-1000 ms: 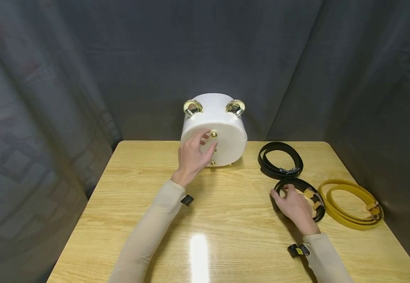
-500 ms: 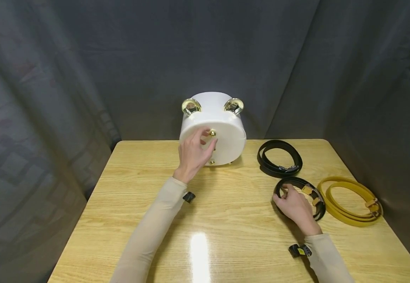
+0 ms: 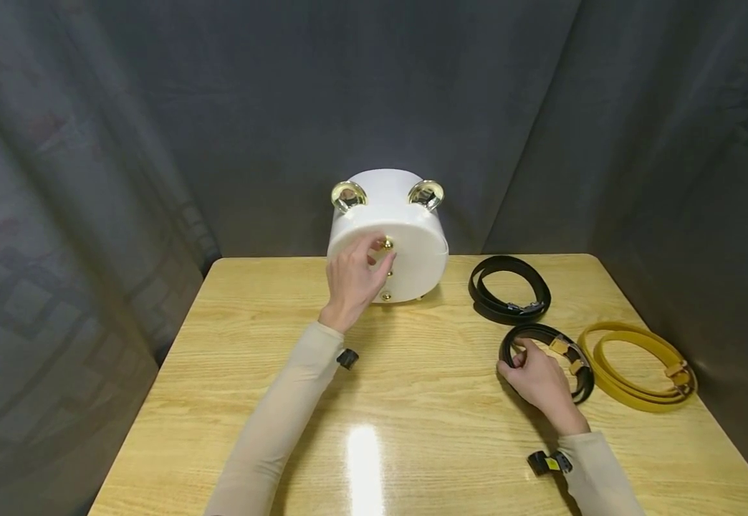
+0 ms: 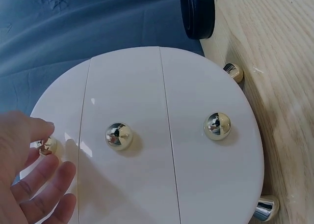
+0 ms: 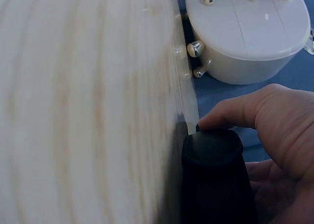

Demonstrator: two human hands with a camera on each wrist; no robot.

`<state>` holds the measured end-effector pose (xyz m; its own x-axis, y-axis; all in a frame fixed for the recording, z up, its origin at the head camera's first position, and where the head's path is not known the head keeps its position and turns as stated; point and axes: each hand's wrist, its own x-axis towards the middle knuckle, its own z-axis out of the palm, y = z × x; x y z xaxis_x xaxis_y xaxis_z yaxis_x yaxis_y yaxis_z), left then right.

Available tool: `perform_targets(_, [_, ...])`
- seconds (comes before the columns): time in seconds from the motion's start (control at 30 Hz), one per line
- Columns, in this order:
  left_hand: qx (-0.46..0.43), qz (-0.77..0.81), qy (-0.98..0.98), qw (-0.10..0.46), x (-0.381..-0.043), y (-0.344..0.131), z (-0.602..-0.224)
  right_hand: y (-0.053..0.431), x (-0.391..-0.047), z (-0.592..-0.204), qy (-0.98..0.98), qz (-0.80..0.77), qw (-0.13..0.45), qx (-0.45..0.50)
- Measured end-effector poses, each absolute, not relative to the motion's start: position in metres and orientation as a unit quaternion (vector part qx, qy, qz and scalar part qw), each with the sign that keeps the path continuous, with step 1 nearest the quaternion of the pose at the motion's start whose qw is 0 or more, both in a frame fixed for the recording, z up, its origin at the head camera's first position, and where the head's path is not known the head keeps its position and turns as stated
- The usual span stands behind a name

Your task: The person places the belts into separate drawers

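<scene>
A white, round-fronted drawer box (image 3: 422,261) with gold ears and gold knobs stands at the table's back. My left hand (image 3: 352,276) is at its top knob (image 3: 387,244), thumb and fingers curled around it; the left wrist view shows this knob (image 4: 47,145) partly covered by the fingers. Its middle knob (image 4: 118,136) and bottom knob (image 4: 217,126) are uncovered. At the right, my right hand (image 3: 538,376) grips the left side of a coiled dark belt (image 3: 544,332) with a tan-gold buckle part. In the right wrist view the thumb lies on the upper edge of this belt (image 5: 216,175).
A coiled black belt (image 3: 491,307) with a silver buckle lies behind the held one. To the right, a coiled mustard-yellow belt (image 3: 625,390) lies near the edge of the wooden table (image 3: 438,423). Grey curtains (image 3: 374,93) hang behind and at both sides.
The left fingers have drawn slightly closer about the top knob. My right thumb and fingers have come a little closer together on the dark belt. The box stays in place.
</scene>
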<state>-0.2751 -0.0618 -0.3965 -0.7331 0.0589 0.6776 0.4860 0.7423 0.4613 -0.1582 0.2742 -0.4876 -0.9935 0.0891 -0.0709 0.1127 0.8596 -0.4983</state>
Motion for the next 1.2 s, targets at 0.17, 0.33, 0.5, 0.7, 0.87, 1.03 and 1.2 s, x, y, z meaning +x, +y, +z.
perform_targets(0.17, [-0.156, -0.321, -0.872, 0.334, -0.276, -0.061, -0.396, 0.275, -0.156, -0.49, 0.964, -0.263, 0.008, 0.04])
perform_targets(0.33, [-0.154, -0.32, -0.87, 0.342, -0.277, -0.06, -0.395, 0.274, -0.155, -0.489, 0.963, -0.264, 0.008, 0.043])
perform_targets(0.5, [-0.149, -0.318, -0.87, 0.345, -0.276, -0.058, -0.395, 0.274, -0.153, -0.487, 0.965, -0.256, 0.005, 0.048])
perform_targets(0.7, [-0.144, -0.318, -0.866, 0.358, -0.274, -0.054, -0.396, 0.274, -0.149, -0.484, 0.966, -0.252, -0.014, 0.047])
perform_targets(0.87, [-0.143, -0.311, -0.867, 0.363, -0.276, -0.052, -0.396, 0.272, -0.146, -0.484, 0.966, -0.249, -0.047, 0.042])
perform_targets(1.03, [-0.143, -0.315, -0.867, 0.359, -0.276, -0.052, -0.394, 0.272, -0.144, -0.484, 0.963, -0.254, -0.09, 0.028])
perform_targets(1.2, [-0.143, -0.317, -0.865, 0.36, -0.275, -0.052, -0.393, 0.274, -0.142, -0.483, 0.959, -0.262, -0.102, 0.028])
